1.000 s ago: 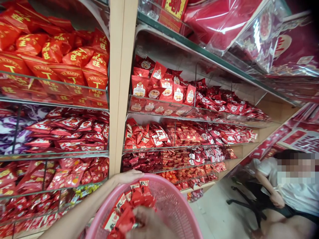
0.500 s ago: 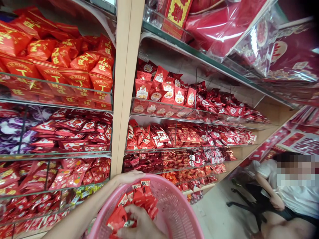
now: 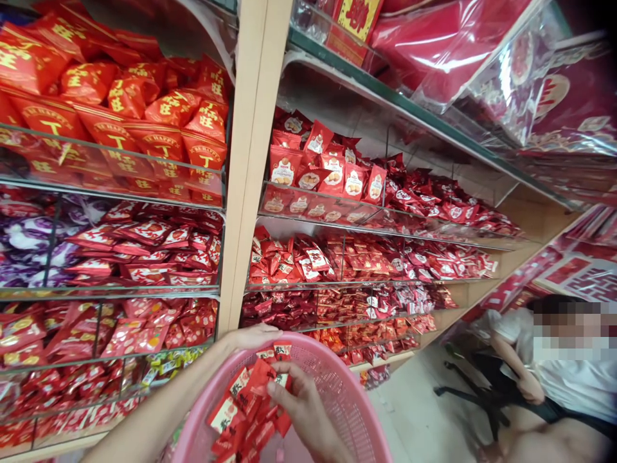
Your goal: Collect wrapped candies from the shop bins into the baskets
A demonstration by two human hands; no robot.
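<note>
A pink plastic basket (image 3: pixel 337 392) fills the bottom middle of the head view. My left hand (image 3: pixel 253 335) grips its far rim, fingers curled over the edge. Inside the basket my right hand (image 3: pixel 303 405) is closed on a bunch of small red candy packets (image 3: pixel 245 402) with white labels, lifting them above the basket floor.
Glass-fronted shelves (image 3: pixel 144 289) hold several piles of red sweet packets on both sides of a beige wooden post (image 3: pixel 250 161). Purple packets (image 3: pixel 29 238) lie at the left. A seated person in a white shirt (image 3: pixel 549 366) is at the lower right on the floor aisle (image 3: pixel 414 411).
My right hand has risen inside the basket, bringing up a bunch of red packets. The view has shifted slightly left. My left hand stays on the rim.
</note>
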